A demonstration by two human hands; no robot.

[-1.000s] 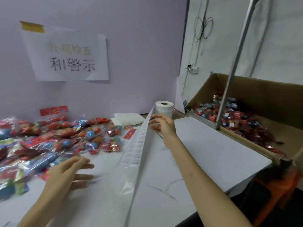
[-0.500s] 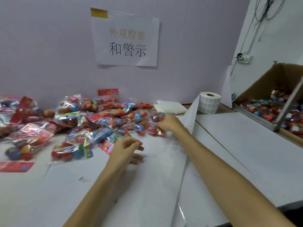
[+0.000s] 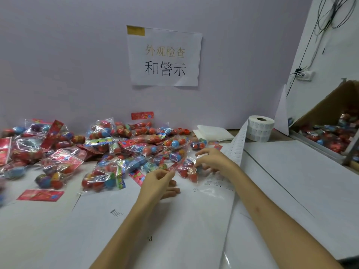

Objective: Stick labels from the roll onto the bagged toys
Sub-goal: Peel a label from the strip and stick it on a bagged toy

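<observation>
A heap of clear bags of red and blue toy balls (image 3: 120,152) covers the table's back left. A white label roll (image 3: 261,128) stands at the back right, its strip (image 3: 236,152) trailing toward me across the table. One bagged toy (image 3: 187,170) lies at the heap's near edge between my hands. My right hand (image 3: 212,161) has its fingers curled over that bag's right end. My left hand (image 3: 159,181) pinches the bag's left corner between thumb and fingertip.
A cardboard box (image 3: 330,121) with more bagged toys stands at the far right behind a metal rail (image 3: 318,148). Folded white sheets (image 3: 212,132) lie by the roll. A printed paper sign (image 3: 165,57) hangs on the wall. White paper (image 3: 174,230) covers the table.
My right hand left the label strip and came down onto a bag at the heap's edge. My left hand moved forward to the same bag. The view swung left.
</observation>
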